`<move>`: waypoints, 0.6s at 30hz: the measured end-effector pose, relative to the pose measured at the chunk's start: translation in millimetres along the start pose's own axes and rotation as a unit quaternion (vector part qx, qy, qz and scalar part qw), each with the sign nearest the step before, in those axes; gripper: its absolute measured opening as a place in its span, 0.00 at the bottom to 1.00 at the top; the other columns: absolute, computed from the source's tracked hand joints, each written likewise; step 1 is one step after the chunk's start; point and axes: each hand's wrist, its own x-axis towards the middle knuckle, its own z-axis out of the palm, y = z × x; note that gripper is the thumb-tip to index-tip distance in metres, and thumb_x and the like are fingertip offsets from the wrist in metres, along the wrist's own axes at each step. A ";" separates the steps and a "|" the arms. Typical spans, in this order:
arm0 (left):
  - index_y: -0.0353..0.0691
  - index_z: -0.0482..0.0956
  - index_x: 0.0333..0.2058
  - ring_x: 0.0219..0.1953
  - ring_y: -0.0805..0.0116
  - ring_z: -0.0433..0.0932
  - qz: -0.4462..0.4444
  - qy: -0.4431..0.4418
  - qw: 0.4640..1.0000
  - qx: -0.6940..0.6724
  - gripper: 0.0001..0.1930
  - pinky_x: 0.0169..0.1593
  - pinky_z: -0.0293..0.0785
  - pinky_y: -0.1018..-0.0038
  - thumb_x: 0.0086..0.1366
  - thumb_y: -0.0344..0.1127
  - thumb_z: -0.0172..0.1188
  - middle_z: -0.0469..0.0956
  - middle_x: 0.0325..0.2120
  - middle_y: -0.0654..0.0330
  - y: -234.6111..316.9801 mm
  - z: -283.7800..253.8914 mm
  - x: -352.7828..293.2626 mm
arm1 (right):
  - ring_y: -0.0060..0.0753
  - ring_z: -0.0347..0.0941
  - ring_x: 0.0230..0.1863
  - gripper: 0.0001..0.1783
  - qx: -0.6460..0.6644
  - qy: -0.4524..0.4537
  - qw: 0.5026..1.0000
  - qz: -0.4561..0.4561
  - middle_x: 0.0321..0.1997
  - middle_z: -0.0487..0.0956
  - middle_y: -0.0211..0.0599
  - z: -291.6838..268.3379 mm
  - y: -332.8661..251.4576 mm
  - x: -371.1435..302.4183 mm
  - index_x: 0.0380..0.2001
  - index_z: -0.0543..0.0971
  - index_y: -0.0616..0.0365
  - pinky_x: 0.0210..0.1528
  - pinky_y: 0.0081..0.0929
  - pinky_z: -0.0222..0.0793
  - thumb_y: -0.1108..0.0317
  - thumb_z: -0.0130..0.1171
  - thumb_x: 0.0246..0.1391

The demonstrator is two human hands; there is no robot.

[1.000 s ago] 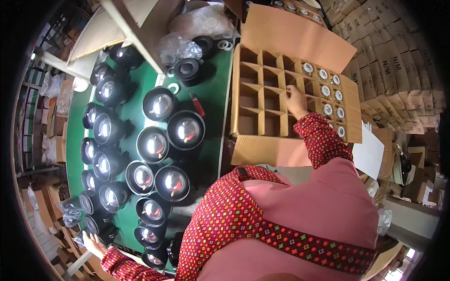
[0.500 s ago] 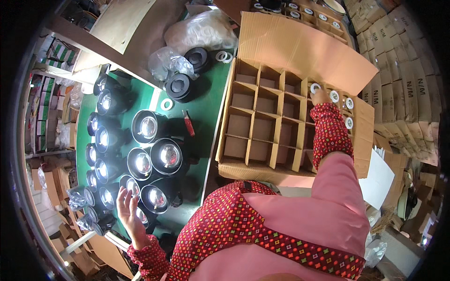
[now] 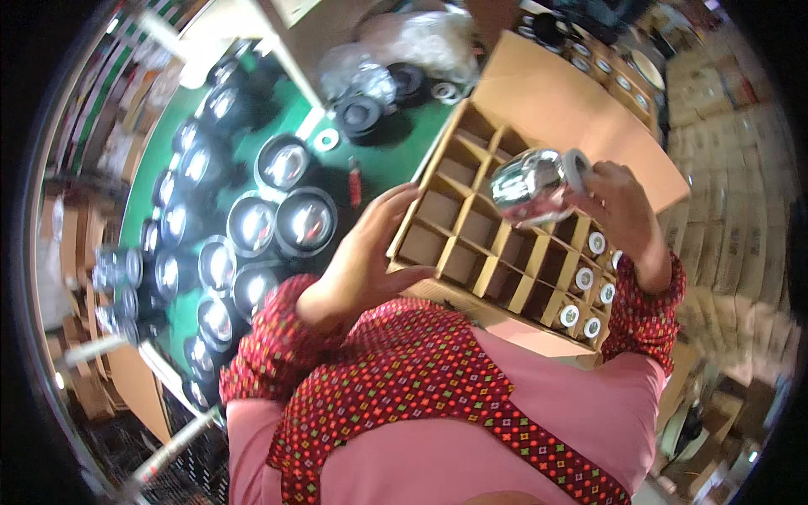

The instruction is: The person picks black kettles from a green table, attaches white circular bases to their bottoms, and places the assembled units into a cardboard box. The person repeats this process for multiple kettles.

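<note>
The left hand [image 3: 362, 261] reaches up and to the right from its red patterned sleeve [image 3: 273, 353], fingers extended together and thumb spread well away from them, the gap opening toward the carton [image 3: 459, 299]; it is free of any object, and whether its tips touch the carton's edge I cannot tell. The right hand [image 3: 623, 206] comes up from the lower right, wrist bent, fingers pointing left and gripping one silvery jar-shaped piece [image 3: 528, 187] at its pale collar [image 3: 578, 168]. That piece is held to the left of the right hand, in front of the carton's compartments, its rounded body facing left and slightly down, its collar toward the fingers; its long axis lies near level, rising a little to the right. Left of the left hand, at least eight black shades [image 3: 305, 221] with shiny insides form the closer group on the green table [image 3: 396, 151]; the rows farther left are too blurred to count. Beyond the left hand's fingertips are one white ring [image 3: 326, 140], one red object [image 3: 354, 181] and two round black parts [image 3: 359, 116]. Below the right hand, six white-ringed tops [image 3: 584, 279] show in the carton; to its right rise stacked boxes [image 3: 724, 219].
</note>
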 end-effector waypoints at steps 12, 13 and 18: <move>0.35 0.63 0.68 0.64 0.53 0.75 0.121 0.280 0.952 0.000 0.54 0.65 0.74 0.61 0.45 0.41 0.86 0.72 0.59 0.48 25.4 -43.1 -133.4 | 0.45 0.77 0.52 0.33 0.562 -0.075 0.820 -0.077 0.52 0.80 0.42 135.8 -192.7 58.7 0.52 0.78 0.57 0.56 0.41 0.70 0.52 0.75 0.46; 0.35 0.61 0.69 0.62 0.54 0.76 0.133 0.321 0.938 -0.004 0.57 0.63 0.75 0.61 0.44 0.38 0.87 0.72 0.58 0.48 26.6 -41.2 -145.8 | 0.45 0.77 0.53 0.34 0.602 -0.114 0.787 -0.075 0.54 0.79 0.43 156.3 -206.2 58.9 0.54 0.77 0.56 0.57 0.41 0.70 0.51 0.74 0.48; 0.35 0.57 0.70 0.59 0.50 0.78 0.145 0.431 0.889 0.048 0.59 0.61 0.76 0.58 0.45 0.41 0.88 0.72 0.58 0.46 26.2 -33.8 -190.6 | 0.46 0.75 0.59 0.39 0.673 -0.277 0.680 -0.085 0.62 0.75 0.46 227.1 -252.7 65.2 0.63 0.71 0.54 0.61 0.43 0.70 0.45 0.69 0.55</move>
